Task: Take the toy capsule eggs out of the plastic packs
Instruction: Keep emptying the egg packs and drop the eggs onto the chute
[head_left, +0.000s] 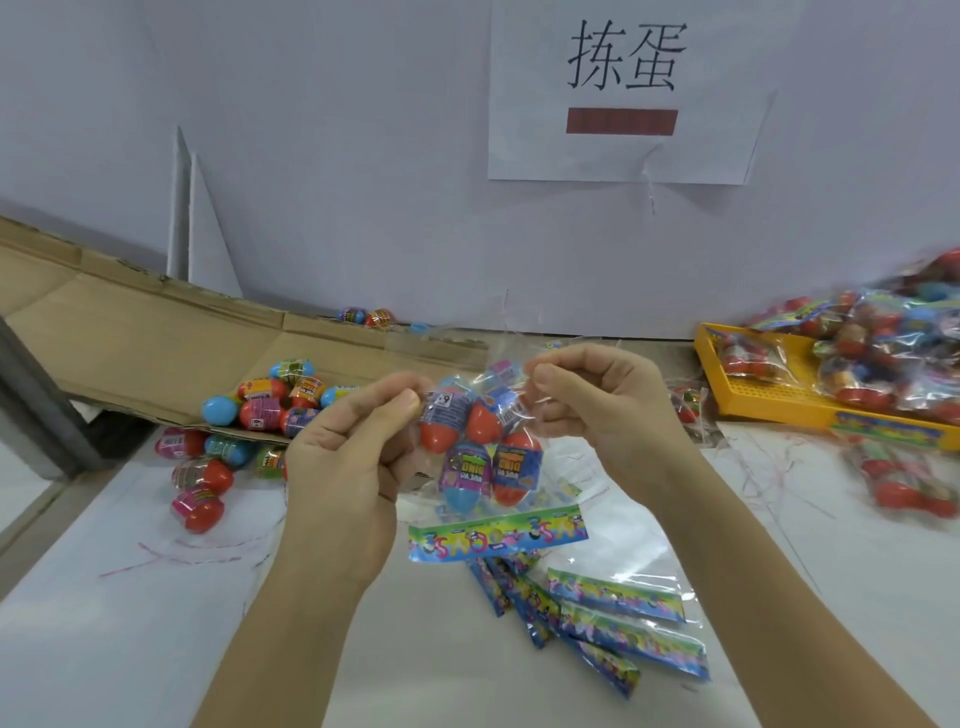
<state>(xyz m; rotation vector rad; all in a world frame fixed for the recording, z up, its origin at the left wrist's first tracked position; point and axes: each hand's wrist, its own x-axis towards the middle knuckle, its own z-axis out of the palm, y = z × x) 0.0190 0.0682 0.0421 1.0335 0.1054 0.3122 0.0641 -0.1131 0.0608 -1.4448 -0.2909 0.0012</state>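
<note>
Mid-job: one pack (550, 483) in hand, its eggs (465, 475) not yet out.

The left hand (353, 457) and right hand (597, 410) hold the clear pack above the table (779, 571). Each pinches the plastic at the upper edge between thumb and curled fingers, and the printed header hangs lowest. Several eggs sit bunched inside, between the two hands. Whether the edge is torn open cannot be told. Done so far, by the look of it: a heap of loose eggs (260, 410) lies at the left by the cardboard (130, 332), and flat empty packs (613, 613) lie near the person. Left to do: this pack, plus the many full packs (883, 353) piled in and around the yellow tray (769, 400) at the right.
</note>
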